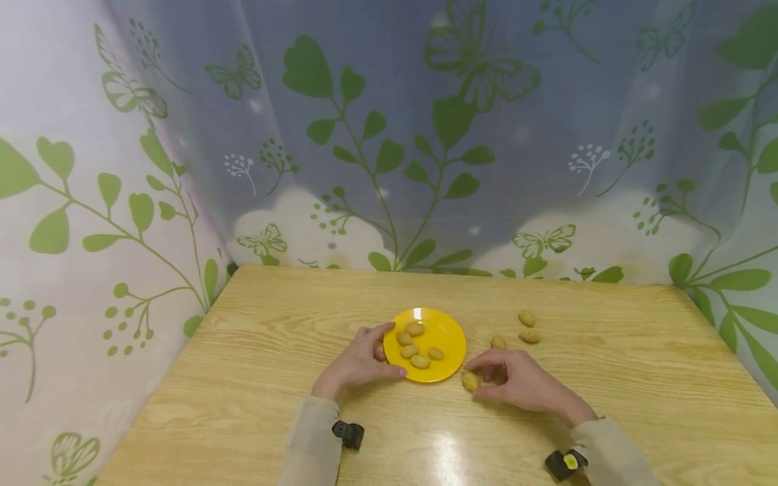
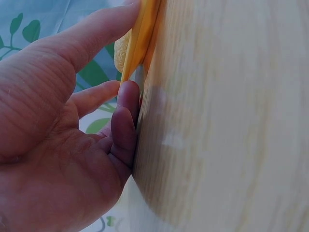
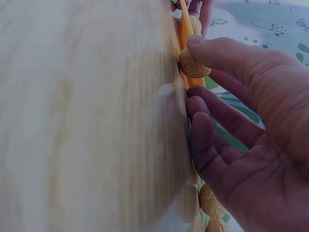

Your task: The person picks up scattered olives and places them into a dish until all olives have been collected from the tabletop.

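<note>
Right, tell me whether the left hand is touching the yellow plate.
Touching. The left wrist view shows it: the left hand has its thumb pressed against the edge of the yellow plate.

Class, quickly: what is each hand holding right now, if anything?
Left hand: holding the round glossy yellow plate by its edge.
Right hand: pinching one small oval rough-skinned tan piece.

**Curtained-off nook, can't tell if it's a home**

So it's some kind of little curtained corner, honestly. Patterned curtains (image 1: 389,81) hang right behind the wood-grain counter (image 1: 389,425) and down the left side too, covered in green leaves (image 1: 306,67) and butterflies (image 1: 234,73). The yellow plate (image 1: 448,335) feels kinda homey, but whether this sits in a house or an office, no clue.
</note>
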Demonstrator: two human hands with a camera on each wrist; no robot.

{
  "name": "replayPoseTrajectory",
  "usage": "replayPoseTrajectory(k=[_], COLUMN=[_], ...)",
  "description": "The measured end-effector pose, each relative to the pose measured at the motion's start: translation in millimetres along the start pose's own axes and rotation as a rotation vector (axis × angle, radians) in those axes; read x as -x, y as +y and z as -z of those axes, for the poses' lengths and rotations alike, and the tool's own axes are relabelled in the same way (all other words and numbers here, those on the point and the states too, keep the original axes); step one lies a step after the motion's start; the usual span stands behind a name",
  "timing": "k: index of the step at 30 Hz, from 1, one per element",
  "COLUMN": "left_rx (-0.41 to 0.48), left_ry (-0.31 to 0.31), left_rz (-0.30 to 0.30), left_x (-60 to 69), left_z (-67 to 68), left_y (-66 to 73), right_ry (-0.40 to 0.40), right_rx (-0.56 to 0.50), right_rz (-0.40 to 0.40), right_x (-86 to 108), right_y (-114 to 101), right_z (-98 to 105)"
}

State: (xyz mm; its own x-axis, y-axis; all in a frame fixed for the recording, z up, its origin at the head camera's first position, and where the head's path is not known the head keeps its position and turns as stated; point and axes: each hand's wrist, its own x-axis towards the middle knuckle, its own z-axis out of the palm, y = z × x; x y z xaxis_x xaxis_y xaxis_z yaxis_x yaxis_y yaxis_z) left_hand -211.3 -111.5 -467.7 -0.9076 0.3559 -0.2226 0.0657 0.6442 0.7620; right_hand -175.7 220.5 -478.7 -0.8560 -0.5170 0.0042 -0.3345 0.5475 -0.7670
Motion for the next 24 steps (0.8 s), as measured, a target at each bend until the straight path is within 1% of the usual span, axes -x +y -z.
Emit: replayPoseTrajectory(k=[7,19,24], left_rx=[0.0,-0.001,0.0], left_ry=[0.002,0.005,0.006], left_rz=[-0.009,-0.011,-0.01], left_x=[-0.2,-1.2,-1.7], left_z=[-0.4,-0.4,-0.8], left_y=[-1.3,-2.1,-2.9], right_ry=[-0.006,-0.023,-0.025], right_rx=[-0.007,-0.016,-0.022], right_rz=[-0.005,-0.041,-0.039], right_x=[0.3,-1.6,-0.8], right_y=[-0.1,-0.4,-0.5], right_z=[0.0,0.3,0.8])
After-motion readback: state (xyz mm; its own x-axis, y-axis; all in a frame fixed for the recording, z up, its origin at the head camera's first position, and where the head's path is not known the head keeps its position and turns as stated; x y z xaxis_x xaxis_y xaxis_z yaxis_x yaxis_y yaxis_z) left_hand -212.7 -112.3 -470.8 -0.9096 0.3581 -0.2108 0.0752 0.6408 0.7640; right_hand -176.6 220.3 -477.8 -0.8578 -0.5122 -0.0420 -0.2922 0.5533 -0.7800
